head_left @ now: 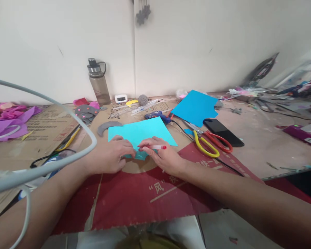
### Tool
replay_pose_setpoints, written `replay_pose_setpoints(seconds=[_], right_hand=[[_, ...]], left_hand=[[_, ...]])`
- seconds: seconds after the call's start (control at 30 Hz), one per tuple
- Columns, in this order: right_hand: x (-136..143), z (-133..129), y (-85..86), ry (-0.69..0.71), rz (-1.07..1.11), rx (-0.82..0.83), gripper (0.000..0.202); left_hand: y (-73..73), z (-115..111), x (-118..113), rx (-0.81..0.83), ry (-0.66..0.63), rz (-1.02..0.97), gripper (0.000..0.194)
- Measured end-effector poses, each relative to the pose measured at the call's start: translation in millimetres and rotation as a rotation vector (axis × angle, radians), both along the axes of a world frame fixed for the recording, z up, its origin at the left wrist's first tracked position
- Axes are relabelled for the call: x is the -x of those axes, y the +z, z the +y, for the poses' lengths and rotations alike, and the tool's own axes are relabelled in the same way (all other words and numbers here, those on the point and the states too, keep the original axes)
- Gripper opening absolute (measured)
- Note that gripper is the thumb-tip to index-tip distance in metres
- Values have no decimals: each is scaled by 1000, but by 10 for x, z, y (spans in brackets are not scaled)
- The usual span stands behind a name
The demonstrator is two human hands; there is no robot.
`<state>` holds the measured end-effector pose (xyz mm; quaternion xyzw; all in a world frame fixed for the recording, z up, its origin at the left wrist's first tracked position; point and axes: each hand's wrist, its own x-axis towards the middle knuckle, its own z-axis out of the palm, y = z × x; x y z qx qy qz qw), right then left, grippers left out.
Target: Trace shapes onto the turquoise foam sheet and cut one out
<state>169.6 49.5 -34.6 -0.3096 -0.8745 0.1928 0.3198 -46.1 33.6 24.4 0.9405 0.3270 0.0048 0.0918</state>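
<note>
A turquoise sheet point(145, 133) of paper or thin foam lies on the cardboard in front of me. My left hand point(111, 154) rests on its lower left part, fingers bent and holding it near the front edge. In my right hand point(163, 155) is a pen point(155, 147) with a pale barrel and a red end, lying nearly level. Its tip is hidden among the fingers, close to the left fingertips. A grey crescent piece point(107, 127) sits at the sheet's upper left corner.
Scissors point(204, 141) with yellow and red handles, a black phone point(223, 132) and a blue sheet point(195, 107) lie to the right. A blue glue gun point(158, 116) is behind the turquoise sheet. A bottle point(100, 84) stands by the wall. A grey cable point(89, 129) loops across the left.
</note>
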Motion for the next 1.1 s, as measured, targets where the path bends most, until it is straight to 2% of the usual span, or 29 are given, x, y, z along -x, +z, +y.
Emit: replay_pose_setpoints(seconds=[0.23,0.4,0.5,0.6,0.67,0.73,0.87,1.1], right_hand=[[-3,-34,-14,10,-111,-36,26],[-1,-38,-10,-5,-116,-57,26],[-2,-36,-19,3,-128,-85,27],[-4,-40,-31,8,-152,-122,31],[-5,-45,-35,5,-166,-136,33],[-7,-49,-37,2,-172,-140,33],[-8,-41,-50,7,-180,-152,34],[-6,-29,-67,2,-191,-162,34]], left_hand=[[-48,34,20,-14,-8,-23,34],[-115,137,118,75,3,-176,36],[-135,183,137,122,104,-288,31],[-145,232,85,81,265,-340,24],[-157,282,33,34,318,-321,21],[-174,346,-8,34,319,-288,21],[-193,489,-34,156,315,-120,26],[-164,674,-67,332,312,15,31]])
